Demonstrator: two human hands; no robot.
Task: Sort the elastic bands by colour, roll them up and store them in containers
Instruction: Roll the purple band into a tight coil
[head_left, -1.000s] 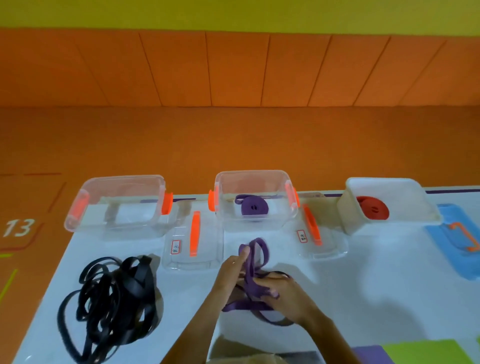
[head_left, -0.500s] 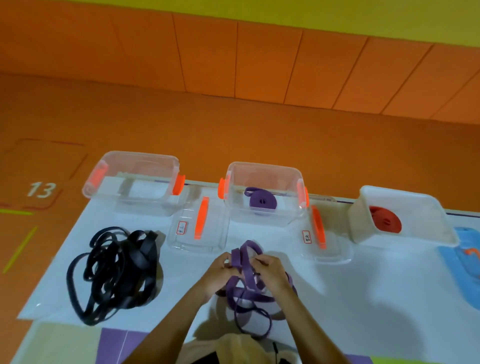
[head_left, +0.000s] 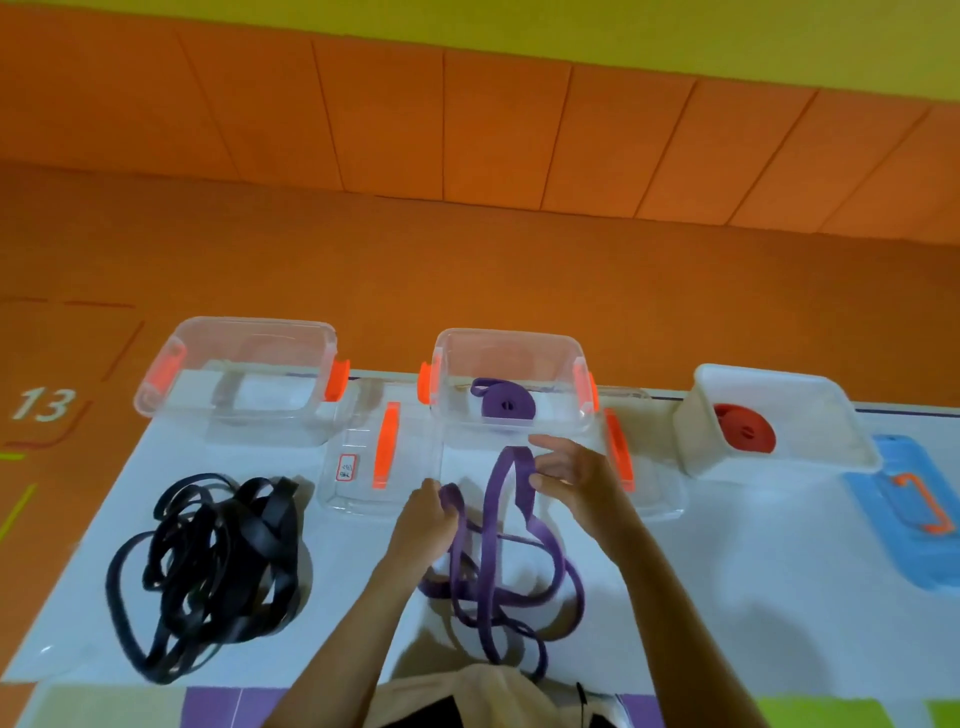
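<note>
Three boxes stand in a row: a clear box (head_left: 249, 325) at 11 o'clock, a second clear box (head_left: 509, 336) at 12 and a white box (head_left: 769, 375) at 1. There are three lids, a clear lid (head_left: 358, 486), a second clear lid (head_left: 655, 483) and a blue lid (head_left: 898, 540) at 3, and two rolls, a purple roll (head_left: 503, 408) and a red roll (head_left: 745, 430). Two loose heaps, black bands (head_left: 208, 566) at 8 and purple bands (head_left: 491, 571) at 6, are too tangled to count, and there are two hands, a left hand (head_left: 426, 525) and a right hand (head_left: 576, 473).
</note>
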